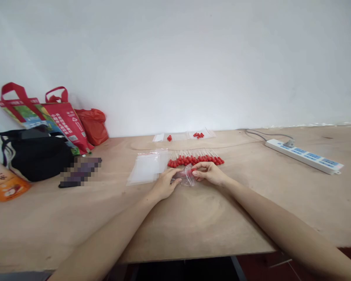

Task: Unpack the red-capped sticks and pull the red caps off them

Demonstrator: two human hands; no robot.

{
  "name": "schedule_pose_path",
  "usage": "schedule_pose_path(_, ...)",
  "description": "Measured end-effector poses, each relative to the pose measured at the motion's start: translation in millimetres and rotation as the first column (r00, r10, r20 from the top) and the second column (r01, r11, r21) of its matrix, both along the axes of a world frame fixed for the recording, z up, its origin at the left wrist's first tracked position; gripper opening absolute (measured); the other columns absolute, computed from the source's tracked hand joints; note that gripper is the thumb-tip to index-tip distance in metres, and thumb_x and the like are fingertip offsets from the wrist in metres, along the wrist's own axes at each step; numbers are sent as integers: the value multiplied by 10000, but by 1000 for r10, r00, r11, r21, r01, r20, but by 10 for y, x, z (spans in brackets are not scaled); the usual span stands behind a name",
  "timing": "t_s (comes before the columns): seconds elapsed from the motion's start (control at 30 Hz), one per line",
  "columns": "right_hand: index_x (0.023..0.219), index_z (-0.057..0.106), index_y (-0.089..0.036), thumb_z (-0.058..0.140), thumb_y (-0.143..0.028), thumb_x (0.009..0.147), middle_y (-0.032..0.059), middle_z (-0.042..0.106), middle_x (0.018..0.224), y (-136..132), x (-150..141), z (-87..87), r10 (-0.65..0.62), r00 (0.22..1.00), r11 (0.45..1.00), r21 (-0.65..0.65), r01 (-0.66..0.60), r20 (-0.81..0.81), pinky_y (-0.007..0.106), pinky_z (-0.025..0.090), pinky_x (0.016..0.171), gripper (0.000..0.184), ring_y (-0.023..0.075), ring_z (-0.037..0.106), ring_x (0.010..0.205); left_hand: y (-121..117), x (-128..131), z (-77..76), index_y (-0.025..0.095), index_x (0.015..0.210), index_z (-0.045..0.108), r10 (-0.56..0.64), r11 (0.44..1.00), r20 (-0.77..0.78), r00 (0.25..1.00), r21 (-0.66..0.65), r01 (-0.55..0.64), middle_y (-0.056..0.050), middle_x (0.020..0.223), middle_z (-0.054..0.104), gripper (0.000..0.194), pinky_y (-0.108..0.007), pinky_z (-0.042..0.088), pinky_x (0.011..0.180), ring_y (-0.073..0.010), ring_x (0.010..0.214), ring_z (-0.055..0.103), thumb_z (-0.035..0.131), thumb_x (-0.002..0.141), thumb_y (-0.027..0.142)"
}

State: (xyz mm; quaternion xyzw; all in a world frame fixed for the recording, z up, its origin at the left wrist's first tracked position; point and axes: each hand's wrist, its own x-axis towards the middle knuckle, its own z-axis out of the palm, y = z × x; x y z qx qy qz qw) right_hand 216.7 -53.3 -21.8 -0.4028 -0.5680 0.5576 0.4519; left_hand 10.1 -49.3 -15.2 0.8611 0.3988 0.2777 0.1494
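Note:
A small clear plastic zip bag [188, 177] is held low over the table between my two hands. My left hand [167, 182] is closed on the bag's left side, thumb in front. At its right side my right hand [210, 173] pinches a small red piece [194, 170] by the bag; how far it lies inside I cannot tell. Just beyond my fingers lies a row of red-tipped sticks [193, 159], tips toward me. A stack of flat clear zip bags [144, 168] lies left of the row, close to my left hand.
Farther back lie clear bags with red pieces [198, 135] in them. On the right is a white power strip [304, 156] with a grey cord. Shopping bags [66, 121], a black bag [38, 154], an orange pouch [6, 181] and a blurred dark flat object [80, 172] occupy the left.

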Motion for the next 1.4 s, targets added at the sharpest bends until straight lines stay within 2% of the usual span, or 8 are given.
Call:
schedule_pose_path(0.23, 772, 653, -152, 760, -306, 514, -1, 650, 623, 70, 452, 208, -90, 995, 996, -3, 91, 32, 194, 450, 490, 318, 57, 536, 476, -2, -31, 20, 181, 1049, 538, -5, 1000, 3, 1000, -19, 5, -60, 1066, 588, 271, -344, 443, 862, -193, 988, 547, 515, 782, 221)
schedule_pose_path(0.37, 725, 654, -166, 764, -302, 510, 9, 663, 659, 110, 869, 396, -301, 950, 952, 38, 304, -81, 193, 461, 500, 277, 56, 537, 481, -17, -52, 47, 192, 1079, 536, -19, 999, -24, 1000, -30, 19, -59, 1109, 576, 311, -357, 422, 890, -202, 1022, 530, 529, 770, 233)
schedule_pose_path(0.53, 781, 628, -177, 710, -371, 586, 21, 659, 728, 229, 631, 489, -469, 877, 837, 261, 480, -107, 233, 484, 563, 287, 86, 567, 548, -19, -71, 60, 208, 1149, 507, -90, 995, -80, 993, -53, 86, -65, 1183, 548, 393, -385, 395, 925, -219, 1082, 498, 545, 763, 269)
schedule_pose_path(0.67, 849, 618, -163, 609, -365, 701, 59, 629, 794, 395, -17, 422, -507, 850, 738, 583, 341, 144, 272, 467, 570, 251, 123, 562, 590, -9, -116, 61, 197, 1209, 460, -162, 986, -118, 980, -58, 156, -79, 1253, 495, 472, -397, 363, 965, -221, 1142, 458, 545, 767, 339)
schedule_pose_path(0.73, 859, 619, -172, 542, -276, 765, 72, 604, 872, 477, -295, 372, -520, 795, 660, 737, 143, 311, 270, 451, 668, 159, 136, 569, 720, -11, -144, 68, 197, 1216, 455, -170, 984, -146, 975, -73, 160, -83, 1263, 485, 494, -408, 354, 975, -229, 1160, 445, 546, 765, 374)
schedule_pose_path(0.9, 838, 612, -156, 436, -110, 804, 88, 568, 904, 610, -662, 265, -536, 516, 671, 708, -221, 669, 250, 378, 619, 186, 141, 545, 718, -20, -192, 84, 173, 1221, 455, -177, 982, -185, 967, -99, 161, -100, 1271, 476, 518, -414, 341, 990, -238, 1182, 423, 550, 759, 389)
schedule_pose_path(1.2, 740, 627, -175, 602, -171, 722, 47, 574, 771, 630, -772, 226, -491, 543, 672, 693, -262, 681, 247, 365, 655, 31, 143, 518, 710, -7, -201, 57, 157, 1223, 453, -198, 979, -178, 964, -92, 184, -103, 1265, 481, 521, -408, 340, 994, -230, 1180, 424, 555, 757, 368)
schedule_pose_path(1.4, 919, 589, -162, 473, -222, 794, 73, 575, 880, 322, -354, 240, -567, 615, 659, 750, -60, 548, 272, 396, 719, 180, 158, 527, 802, -10, -209, 80, 196, 1232, 446, -217, 974, -140, 966, -103, 204, -90, 1287, 459, 522, -417, 331, 999, -228, 1193, 411, 558, 757, 379)
